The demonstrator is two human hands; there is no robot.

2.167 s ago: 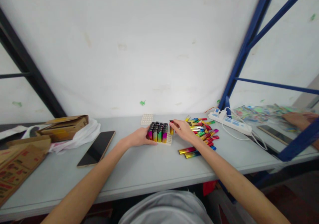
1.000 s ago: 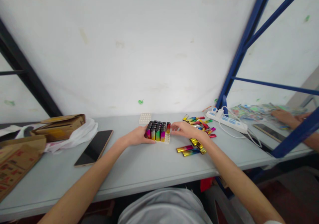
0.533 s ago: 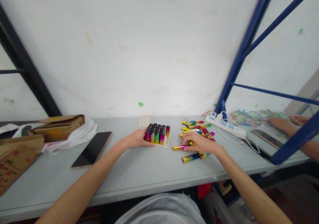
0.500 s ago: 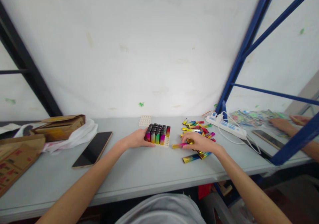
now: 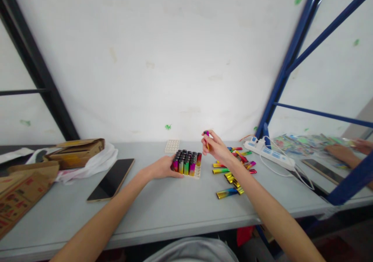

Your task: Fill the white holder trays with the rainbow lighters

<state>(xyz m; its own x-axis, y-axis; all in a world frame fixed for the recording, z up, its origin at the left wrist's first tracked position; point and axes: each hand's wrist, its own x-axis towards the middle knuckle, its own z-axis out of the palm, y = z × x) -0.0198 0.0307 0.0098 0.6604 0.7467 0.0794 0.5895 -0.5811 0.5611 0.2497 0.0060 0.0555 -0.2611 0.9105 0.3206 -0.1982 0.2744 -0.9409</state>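
Observation:
A white tray (image 5: 197, 173) on the grey table (image 5: 163, 207) holds several upright rainbow-coloured lighters (image 5: 185, 163) with black tops. My left hand (image 5: 161, 167) rests against the tray's left side. My right hand (image 5: 214, 145) is raised above the tray's right edge, pinching one lighter (image 5: 206, 134) upright. A loose pile of lighters (image 5: 233, 168) lies flat on the table to the right of the tray.
An empty white tray (image 5: 171, 146) lies behind the filled one. A phone (image 5: 112, 179) lies to the left, beside cardboard boxes (image 5: 74, 153) and a plastic bag. A white power strip (image 5: 269, 152) and blue frame posts (image 5: 279, 79) stand to the right; another person's hands (image 5: 346, 153) work beyond.
My right hand picked one lighter from the loose pile and lifted it above the tray's right edge. My left hand stayed at the tray.

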